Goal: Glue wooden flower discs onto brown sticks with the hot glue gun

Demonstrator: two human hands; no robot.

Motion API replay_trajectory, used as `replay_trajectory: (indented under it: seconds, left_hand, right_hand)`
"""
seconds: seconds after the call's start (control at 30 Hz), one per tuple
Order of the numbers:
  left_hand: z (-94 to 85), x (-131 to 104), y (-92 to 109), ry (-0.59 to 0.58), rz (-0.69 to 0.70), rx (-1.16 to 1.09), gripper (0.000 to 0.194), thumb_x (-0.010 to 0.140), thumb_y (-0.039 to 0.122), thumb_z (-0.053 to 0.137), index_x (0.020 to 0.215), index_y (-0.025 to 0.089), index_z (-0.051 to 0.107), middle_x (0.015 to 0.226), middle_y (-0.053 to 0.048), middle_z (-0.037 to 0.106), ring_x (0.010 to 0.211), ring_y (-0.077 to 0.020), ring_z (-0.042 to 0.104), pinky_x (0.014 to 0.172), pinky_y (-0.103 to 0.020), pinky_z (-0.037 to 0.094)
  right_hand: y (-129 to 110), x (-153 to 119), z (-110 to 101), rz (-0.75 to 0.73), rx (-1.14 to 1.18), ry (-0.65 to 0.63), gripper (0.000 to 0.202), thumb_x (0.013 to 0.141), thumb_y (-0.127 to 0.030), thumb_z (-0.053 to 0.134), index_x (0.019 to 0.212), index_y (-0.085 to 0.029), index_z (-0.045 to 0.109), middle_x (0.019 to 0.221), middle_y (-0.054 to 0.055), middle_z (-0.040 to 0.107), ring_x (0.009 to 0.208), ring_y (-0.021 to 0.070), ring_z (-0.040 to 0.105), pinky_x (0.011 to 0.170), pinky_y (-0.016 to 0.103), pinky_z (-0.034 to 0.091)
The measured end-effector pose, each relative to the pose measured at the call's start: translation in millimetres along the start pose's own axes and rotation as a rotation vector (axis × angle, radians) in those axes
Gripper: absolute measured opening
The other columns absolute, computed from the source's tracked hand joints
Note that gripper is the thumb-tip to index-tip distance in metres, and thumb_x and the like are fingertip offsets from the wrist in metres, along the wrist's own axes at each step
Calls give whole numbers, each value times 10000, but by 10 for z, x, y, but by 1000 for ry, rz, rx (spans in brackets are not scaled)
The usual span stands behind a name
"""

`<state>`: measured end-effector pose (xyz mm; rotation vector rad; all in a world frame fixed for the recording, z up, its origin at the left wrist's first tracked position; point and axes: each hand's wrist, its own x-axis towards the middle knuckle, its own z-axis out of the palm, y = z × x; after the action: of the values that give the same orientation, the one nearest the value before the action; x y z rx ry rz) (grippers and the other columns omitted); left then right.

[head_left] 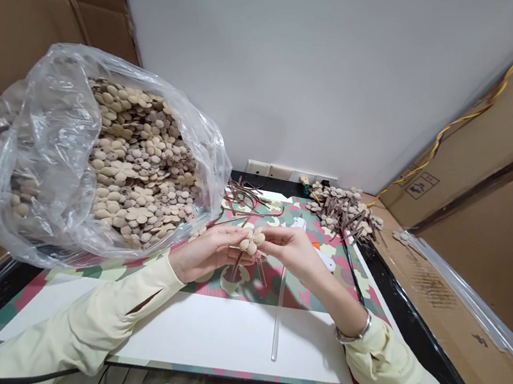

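Near the middle of the table, my left hand (208,252) and my right hand (292,251) meet around a beige flower-shaped piece (252,241). The fingers of both hands pinch it from either side. Brown strips (262,272) hang down below the flower. Just behind my right hand lies a white glue gun (325,259) with an orange part, partly hidden by the hand. A clear glue stick (277,325) runs toward the front edge, over the white sheet (195,331).
At the left stands a large clear plastic bag (53,166) full of beige flower pieces (143,167). Loose brown strips (248,198) lie behind my hands. Flowers with strips (345,211) are heaped at the back right, beside a cardboard box (454,295).
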<state>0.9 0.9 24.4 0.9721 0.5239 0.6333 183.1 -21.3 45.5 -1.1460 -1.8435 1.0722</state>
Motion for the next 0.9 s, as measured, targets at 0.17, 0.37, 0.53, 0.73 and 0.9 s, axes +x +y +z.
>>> replay_trajectory:
  seconds: [0.17, 0.37, 0.53, 0.73, 0.9]
  left_hand:
    - [3, -31, 16, 11, 15, 28, 273, 860, 361, 512, 967, 142, 633, 947, -116, 679, 915, -215, 634, 857, -354, 455]
    - [-4, -53, 21, 39, 31, 100, 228, 853, 327, 536, 905, 130, 639, 942, -113, 681, 875, -181, 630, 810, -289, 451]
    - [7, -42, -11, 71, 68, 148, 214, 828, 311, 580, 796, 109, 641, 833, -92, 687, 796, -156, 629, 751, -246, 441]
    - [36, -43, -18, 97, 74, 228, 253, 820, 346, 581, 823, 107, 666, 850, -107, 689, 802, -168, 627, 727, -251, 446]
    - [60, -54, -30, 146, 75, 345, 304, 790, 395, 599, 822, 102, 672, 822, -109, 695, 729, -162, 621, 680, -259, 458]
  right_hand:
    - [48, 24, 11, 127, 275, 69, 159, 725, -258, 586, 762, -152, 698, 741, 42, 647, 658, 138, 542, 639, 270, 426]
    - [-2, 40, 34, 212, 250, 157, 187, 707, -252, 619, 833, -140, 697, 821, 58, 674, 700, 145, 577, 675, 274, 444]
    - [24, 29, 11, 192, 189, 169, 217, 747, -300, 581, 832, -147, 709, 812, 61, 683, 718, 159, 582, 662, 271, 436]
    - [112, 28, -11, 180, 177, 157, 251, 721, -356, 621, 831, -150, 712, 847, 78, 692, 742, 175, 591, 650, 273, 432]
    - [130, 33, -24, 192, 153, 168, 282, 709, -337, 632, 919, -160, 701, 914, 79, 684, 745, 174, 592, 616, 268, 429]
